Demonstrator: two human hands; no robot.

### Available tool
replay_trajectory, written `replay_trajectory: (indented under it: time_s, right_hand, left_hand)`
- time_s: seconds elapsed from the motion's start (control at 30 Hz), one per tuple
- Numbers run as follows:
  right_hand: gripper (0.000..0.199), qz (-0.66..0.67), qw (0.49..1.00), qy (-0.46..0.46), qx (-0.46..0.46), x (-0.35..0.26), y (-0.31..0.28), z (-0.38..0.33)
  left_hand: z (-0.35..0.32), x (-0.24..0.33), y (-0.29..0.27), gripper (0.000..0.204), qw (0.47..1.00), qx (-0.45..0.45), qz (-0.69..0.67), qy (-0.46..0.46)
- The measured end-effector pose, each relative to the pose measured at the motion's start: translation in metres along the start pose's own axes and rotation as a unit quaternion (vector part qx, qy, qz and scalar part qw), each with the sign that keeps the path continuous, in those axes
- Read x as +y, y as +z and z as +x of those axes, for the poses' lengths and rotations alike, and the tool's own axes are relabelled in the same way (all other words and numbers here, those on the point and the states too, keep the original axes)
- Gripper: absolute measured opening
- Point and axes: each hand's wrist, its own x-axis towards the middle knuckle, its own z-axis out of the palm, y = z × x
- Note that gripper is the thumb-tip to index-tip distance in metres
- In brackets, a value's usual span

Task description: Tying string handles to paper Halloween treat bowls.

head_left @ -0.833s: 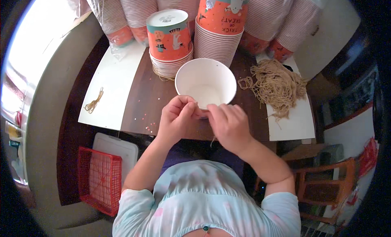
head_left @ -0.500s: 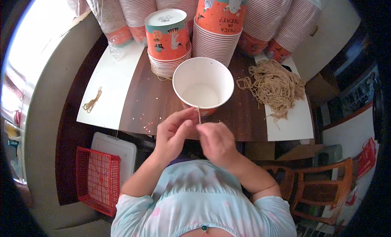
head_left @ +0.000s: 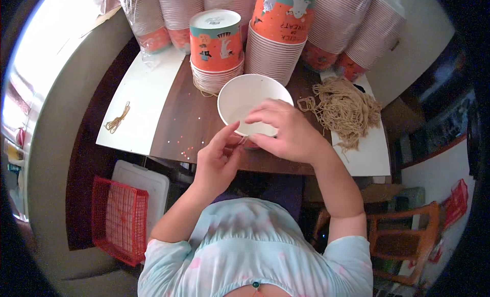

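Observation:
A white-lined paper bucket [head_left: 236,100] with an orange outside stands upright, mouth up, at the near middle of the table. A short thin piece of string [head_left: 243,140] shows at its near rim, between my hands. My left hand [head_left: 219,156] is just left of that string, its index finger reaching to the rim and its thumb apart from it. Over the bucket's mouth is my right hand [head_left: 288,131], fingers spread and stretched left, thumb by the rim near the string. The right hand hides part of the bucket's inside and right rim.
Behind stand a short bucket stack [head_left: 217,46] and a taller stack [head_left: 275,52], both upside down, with plastic-wrapped stacks [head_left: 337,26] further back. A heap of tan strings [head_left: 347,110] lies right, a small string bundle [head_left: 118,118] left. A red basket [head_left: 120,220] sits below left.
My right hand has risen from below the rim to over the bucket's mouth, its fingers spreading. My left hand's thumb and index finger have parted. The view has shifted slightly.

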Motion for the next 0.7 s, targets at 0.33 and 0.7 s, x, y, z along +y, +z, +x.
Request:
replay_trajectory:
  time_s: [0.33,0.7]
  right_hand:
    - [0.010,-0.217,0.971,-0.099,-0.018,-0.019,0.017,0.003]
    - [0.007,-0.225,0.956,0.067,0.179,-0.021,0.096,-0.055]
  left_hand:
    - [-0.003,-0.003,-0.002,0.053,0.985,0.079,0.142,0.053]
    - [-0.015,-0.021,0.012,0.035,0.971,0.119,-0.182,-0.096]
